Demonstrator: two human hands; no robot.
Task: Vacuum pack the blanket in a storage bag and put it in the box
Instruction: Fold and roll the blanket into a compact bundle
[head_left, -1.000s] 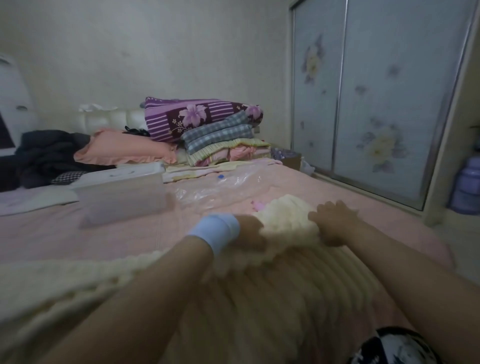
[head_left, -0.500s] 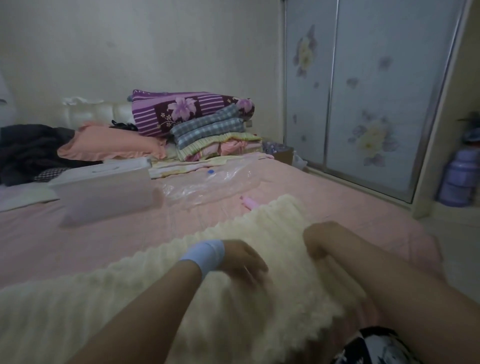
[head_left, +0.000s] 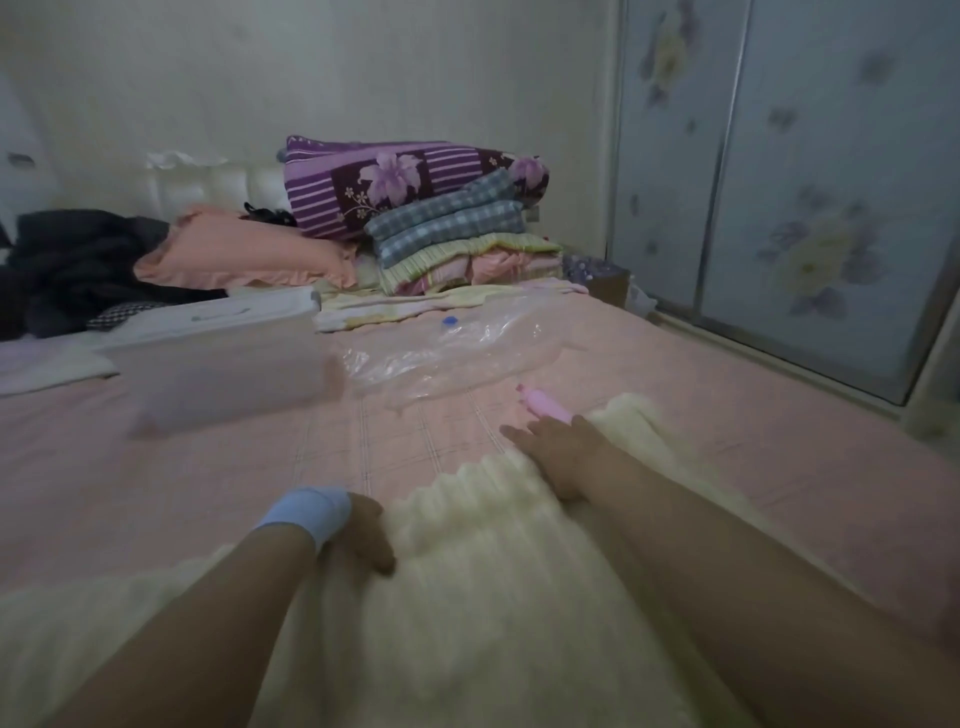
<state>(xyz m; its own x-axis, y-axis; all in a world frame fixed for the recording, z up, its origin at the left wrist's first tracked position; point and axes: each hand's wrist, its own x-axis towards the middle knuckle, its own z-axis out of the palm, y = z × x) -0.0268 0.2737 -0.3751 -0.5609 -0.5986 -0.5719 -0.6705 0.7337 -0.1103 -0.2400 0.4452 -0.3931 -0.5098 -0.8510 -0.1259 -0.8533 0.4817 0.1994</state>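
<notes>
A cream ribbed fluffy blanket (head_left: 467, 613) lies across the near part of the pink bed. My left hand (head_left: 363, 535), with a pale blue wristband, presses on the blanket's left fold, fingers pointing down into the pile. My right hand (head_left: 561, 449) lies flat with straight fingers at the blanket's far edge, partly on the sheet. A clear storage bag (head_left: 467, 353) with a blue valve (head_left: 449, 321) is spread out beyond the blanket. The translucent box (head_left: 223, 364) with its lid on stands to the far left of the bag.
A small pink object (head_left: 540, 404) lies just beyond my right fingertips. Folded quilts (head_left: 441, 208) and a peach pillow (head_left: 244, 254) are stacked at the headboard, with dark clothes (head_left: 78, 260) at left. Sliding wardrobe doors (head_left: 779, 182) run along the right side.
The blanket's far edge has been drawn back toward me and folded over. Both hands let go of it: the left came nearer, the right now lies flat on it.
</notes>
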